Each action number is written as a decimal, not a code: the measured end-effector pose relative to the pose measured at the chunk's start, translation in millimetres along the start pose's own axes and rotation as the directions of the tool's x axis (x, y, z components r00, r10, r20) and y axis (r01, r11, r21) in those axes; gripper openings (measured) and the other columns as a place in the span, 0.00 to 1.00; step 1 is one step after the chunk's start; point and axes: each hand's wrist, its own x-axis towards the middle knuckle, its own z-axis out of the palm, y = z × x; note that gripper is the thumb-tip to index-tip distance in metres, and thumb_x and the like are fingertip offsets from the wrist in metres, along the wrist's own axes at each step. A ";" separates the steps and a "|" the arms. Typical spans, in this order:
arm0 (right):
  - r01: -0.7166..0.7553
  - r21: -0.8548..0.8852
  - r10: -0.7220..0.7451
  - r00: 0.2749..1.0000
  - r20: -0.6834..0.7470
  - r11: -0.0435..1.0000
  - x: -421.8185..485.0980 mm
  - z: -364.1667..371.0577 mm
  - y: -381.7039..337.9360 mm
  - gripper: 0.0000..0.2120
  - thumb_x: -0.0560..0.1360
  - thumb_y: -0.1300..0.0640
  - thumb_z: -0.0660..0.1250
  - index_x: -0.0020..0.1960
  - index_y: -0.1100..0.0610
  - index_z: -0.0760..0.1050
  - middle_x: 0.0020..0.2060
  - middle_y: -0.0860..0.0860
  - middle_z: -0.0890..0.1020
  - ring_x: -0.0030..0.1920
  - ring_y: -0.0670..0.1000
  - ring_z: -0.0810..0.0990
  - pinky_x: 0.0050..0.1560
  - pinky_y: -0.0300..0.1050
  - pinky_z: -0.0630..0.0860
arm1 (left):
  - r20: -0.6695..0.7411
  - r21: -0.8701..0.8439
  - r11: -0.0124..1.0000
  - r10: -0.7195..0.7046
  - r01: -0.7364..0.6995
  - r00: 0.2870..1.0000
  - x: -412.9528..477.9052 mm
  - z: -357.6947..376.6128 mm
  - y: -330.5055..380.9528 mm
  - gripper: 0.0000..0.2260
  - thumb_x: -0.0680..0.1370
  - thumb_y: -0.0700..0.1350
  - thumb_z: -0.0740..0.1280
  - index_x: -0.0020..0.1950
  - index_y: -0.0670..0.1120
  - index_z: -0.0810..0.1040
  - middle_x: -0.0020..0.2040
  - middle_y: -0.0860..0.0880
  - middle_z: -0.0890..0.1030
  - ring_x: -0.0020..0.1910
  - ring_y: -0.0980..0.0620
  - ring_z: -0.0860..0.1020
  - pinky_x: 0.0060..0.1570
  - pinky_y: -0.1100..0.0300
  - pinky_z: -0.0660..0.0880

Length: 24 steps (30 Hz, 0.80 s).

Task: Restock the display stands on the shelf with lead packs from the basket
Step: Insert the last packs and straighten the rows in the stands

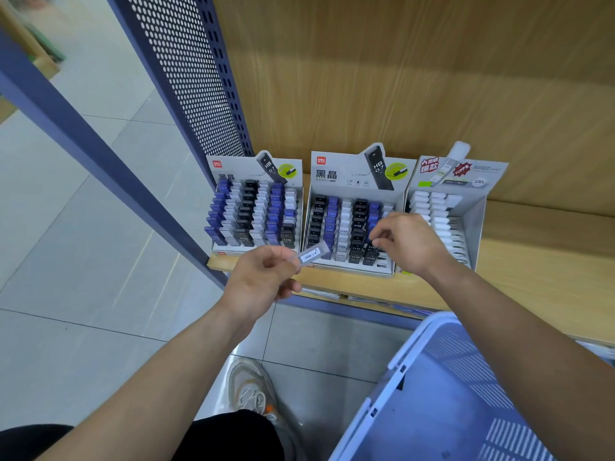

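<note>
Beside wooden shelf [532,257], tiled floor [83,261]

Free room before shelf [532,257] (perforated panel [186,78] leftward)

A grey sneaker [251,390] stands on pale floor tiles [83,261] near a perforated blue panel [189,78].

A wooden shelf [532,261] carried three cardboard stands in a row near its front edge, at its left end. The left stand [233,168] and middle stand [336,174] stood just beside each other, both filled with upright black, blue and white packs [246,224]. The right stand [479,181] touched the middle one and held what seemed white-capped packs. Below, a tiled floor [83,261] bore a shoe [249,390].
</note>
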 end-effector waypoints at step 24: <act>0.174 0.515 -0.186 0.982 -0.028 0.840 -72.8 11.7 -85.7 0.03 0.75 0.56 0.74 0.48 0.51 0.84 0.39 0.46 0.84 0.40 0.43 0.81 0.42 0.32 0.73 | 0.093 0.055 0.998 -0.013 0.008 0.996 -11.0 12.6 5.1 0.17 0.78 0.53 0.71 0.48 0.38 0.80 0.35 0.42 0.83 0.27 0.52 0.76 0.28 0.63 0.73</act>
